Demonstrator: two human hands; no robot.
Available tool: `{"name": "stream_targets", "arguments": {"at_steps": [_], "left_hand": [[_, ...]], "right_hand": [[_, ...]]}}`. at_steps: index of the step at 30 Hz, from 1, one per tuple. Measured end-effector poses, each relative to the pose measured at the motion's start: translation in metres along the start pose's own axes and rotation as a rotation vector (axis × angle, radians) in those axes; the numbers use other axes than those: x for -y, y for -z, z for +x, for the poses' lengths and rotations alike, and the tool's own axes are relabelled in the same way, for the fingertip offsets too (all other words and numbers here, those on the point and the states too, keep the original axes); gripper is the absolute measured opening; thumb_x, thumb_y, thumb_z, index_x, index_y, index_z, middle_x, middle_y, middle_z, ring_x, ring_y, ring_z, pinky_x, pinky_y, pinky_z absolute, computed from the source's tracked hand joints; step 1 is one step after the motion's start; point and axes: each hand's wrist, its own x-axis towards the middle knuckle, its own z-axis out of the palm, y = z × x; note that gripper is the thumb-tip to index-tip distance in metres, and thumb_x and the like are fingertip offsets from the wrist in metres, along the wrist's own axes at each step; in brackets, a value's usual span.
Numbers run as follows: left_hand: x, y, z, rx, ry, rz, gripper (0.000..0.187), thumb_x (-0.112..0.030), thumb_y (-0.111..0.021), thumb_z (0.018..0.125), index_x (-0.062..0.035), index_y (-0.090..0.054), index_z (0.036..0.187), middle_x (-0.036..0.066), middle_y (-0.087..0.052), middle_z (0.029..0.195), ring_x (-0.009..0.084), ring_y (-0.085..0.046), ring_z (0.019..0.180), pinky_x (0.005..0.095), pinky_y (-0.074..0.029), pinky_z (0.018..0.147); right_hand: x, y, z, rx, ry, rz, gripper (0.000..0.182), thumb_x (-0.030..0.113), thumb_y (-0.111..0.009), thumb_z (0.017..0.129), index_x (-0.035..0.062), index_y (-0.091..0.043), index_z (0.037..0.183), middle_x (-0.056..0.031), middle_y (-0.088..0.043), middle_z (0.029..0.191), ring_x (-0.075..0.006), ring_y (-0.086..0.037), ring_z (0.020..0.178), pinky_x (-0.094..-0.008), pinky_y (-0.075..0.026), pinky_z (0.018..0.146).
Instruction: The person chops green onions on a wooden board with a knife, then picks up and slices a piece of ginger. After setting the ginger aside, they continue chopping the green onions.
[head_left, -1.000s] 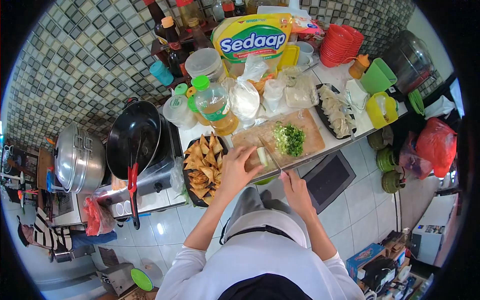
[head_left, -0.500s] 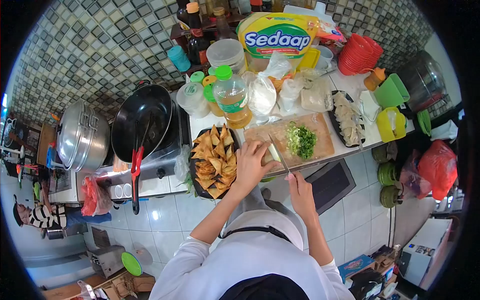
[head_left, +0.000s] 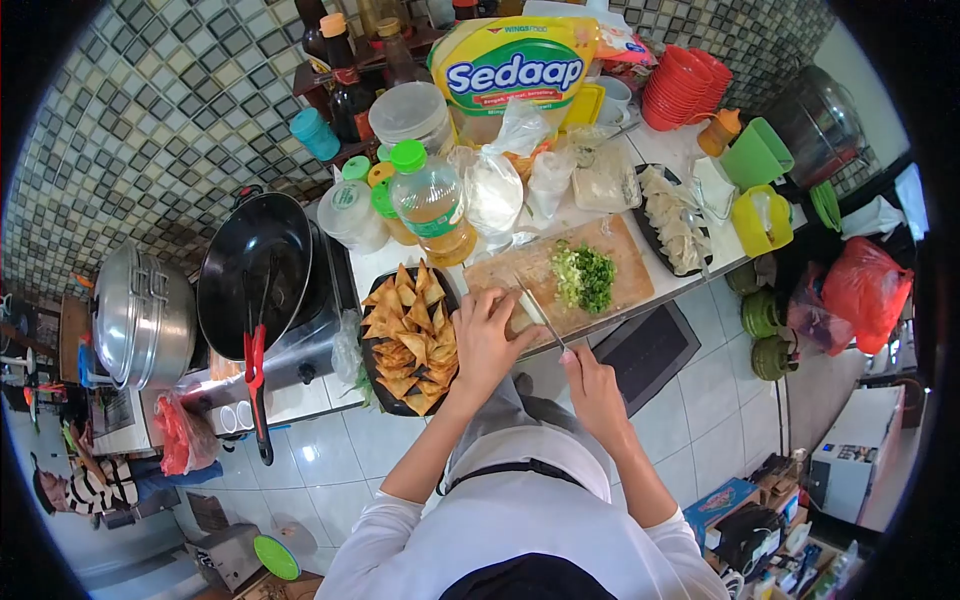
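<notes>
My right hand (head_left: pixel 597 392) grips a knife (head_left: pixel 545 318) by its handle, with the blade slanting over the wooden cutting board (head_left: pixel 632 262). Pressed down beside the blade, my left hand (head_left: pixel 487 338) has its fingers curled on pale spring onion (head_left: pixel 529 306), mostly hidden under them. A heap of chopped spring onion (head_left: pixel 588 279), white on one side and dark green on the other, lies on the board to the right of the knife. Left of my left hand, a black plate (head_left: pixel 421 407) holds folded, golden fried triangles (head_left: pixel 415 335).
A black wok (head_left: pixel 255 265) with red-handled tongs (head_left: pixel 256 370) sits on the stove at left. Behind the board stand an oil bottle (head_left: pixel 428 205) and bagged powder (head_left: pixel 492 192). Dumplings (head_left: pixel 672 215) lie on a black tray at right. A person (head_left: pixel 95 487) is at far left.
The view has turned slightly, shifting the counter left in the frame. Both hands stay at the board, and the knife blade remains beside my left fingers.
</notes>
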Motion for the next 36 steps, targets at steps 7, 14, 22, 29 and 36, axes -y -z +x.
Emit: {"name": "stream_targets", "arguments": {"at_steps": [7,14,22,29,36], "left_hand": [[-0.003,0.003,0.002,0.015,0.017,-0.014,0.055,-0.042,-0.078,0.066,-0.0089,-0.066,0.108,0.004,-0.053,0.103,0.0264,-0.048,0.093,0.0388,-0.036,0.077],[-0.005,0.005,0.005,0.005,0.053,-0.027,0.05,-0.037,-0.08,0.062,-0.0084,-0.069,0.102,0.003,-0.051,0.094,0.0249,-0.047,0.09,0.0378,-0.035,0.077],[-0.007,0.005,0.006,-0.005,0.048,-0.003,0.048,-0.034,-0.082,0.058,-0.009,-0.071,0.097,0.003,-0.05,0.091,0.0231,-0.047,0.09,0.0387,-0.033,0.08],[-0.01,0.005,0.005,0.025,0.094,-0.007,0.046,-0.036,-0.083,0.057,-0.0099,-0.072,0.093,0.001,-0.051,0.089,0.0215,-0.046,0.091,0.0401,-0.028,0.081],[-0.01,0.003,0.005,0.01,0.102,0.007,0.045,-0.036,-0.084,0.056,-0.0114,-0.073,0.092,-0.002,-0.052,0.086,0.02,-0.046,0.092,0.0398,-0.025,0.079]], "right_hand": [[0.005,0.003,0.001,0.053,-0.014,-0.151,0.027,0.025,-0.042,0.099,-0.0005,-0.05,0.101,-0.0299,-0.057,0.064,-0.0502,-0.056,0.064,-0.0565,-0.044,0.057],[0.005,0.006,0.004,0.084,0.018,-0.18,0.026,0.025,-0.042,0.098,-0.0002,-0.048,0.102,-0.0293,-0.057,0.064,-0.0502,-0.056,0.063,-0.0576,-0.043,0.056],[0.004,0.008,0.008,0.113,0.003,-0.118,0.026,0.022,-0.041,0.1,-0.0029,-0.05,0.098,-0.0299,-0.051,0.064,-0.0497,-0.053,0.065,-0.0521,-0.04,0.058],[0.001,0.003,0.012,0.097,0.045,-0.086,0.026,0.024,-0.042,0.099,-0.0007,-0.048,0.095,-0.0302,-0.055,0.062,-0.0505,-0.055,0.062,-0.0571,-0.042,0.056],[0.004,-0.004,0.018,0.071,0.024,-0.187,0.026,0.026,-0.042,0.099,0.0001,-0.049,0.097,-0.0292,-0.057,0.062,-0.0496,-0.057,0.062,-0.0573,-0.044,0.056]]}}
